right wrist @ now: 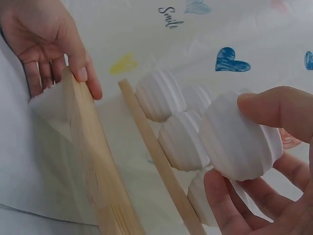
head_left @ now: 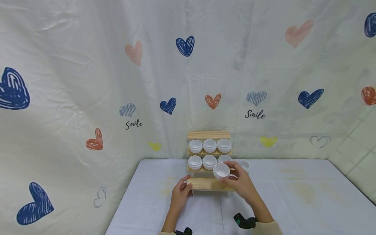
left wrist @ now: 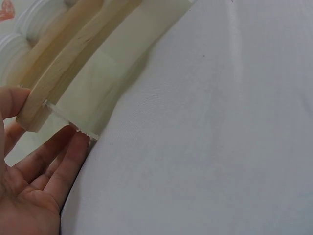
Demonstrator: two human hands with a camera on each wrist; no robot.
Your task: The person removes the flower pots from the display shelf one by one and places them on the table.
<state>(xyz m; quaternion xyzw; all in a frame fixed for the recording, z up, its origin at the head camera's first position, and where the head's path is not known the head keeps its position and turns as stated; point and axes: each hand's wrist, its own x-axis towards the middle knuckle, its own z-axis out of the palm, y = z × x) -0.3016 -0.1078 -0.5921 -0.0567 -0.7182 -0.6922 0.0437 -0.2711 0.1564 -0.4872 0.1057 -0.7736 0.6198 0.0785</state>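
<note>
A small white cup (head_left: 221, 170) is pinched between the thumb and fingers of my right hand (head_left: 242, 184), above the right part of the lowest step of a tiered wooden rack (head_left: 202, 184). In the right wrist view the ribbed side of this cup (right wrist: 239, 137) faces the camera. My left hand (head_left: 180, 195) grips the left end of that lowest step. Seen from the left wrist, its thumb lies on the wood (left wrist: 63, 68) and its fingers touch the clear side panel (left wrist: 71, 122). Similar white cups (head_left: 209, 162) fill the two tiers above, in rows of three.
The rack's top step (head_left: 208, 135) is bare wood, close to the heart-printed curtain (head_left: 188, 78). Another white cup (head_left: 244, 165) stands on the white-covered table (head_left: 293, 192), partly behind my right hand.
</note>
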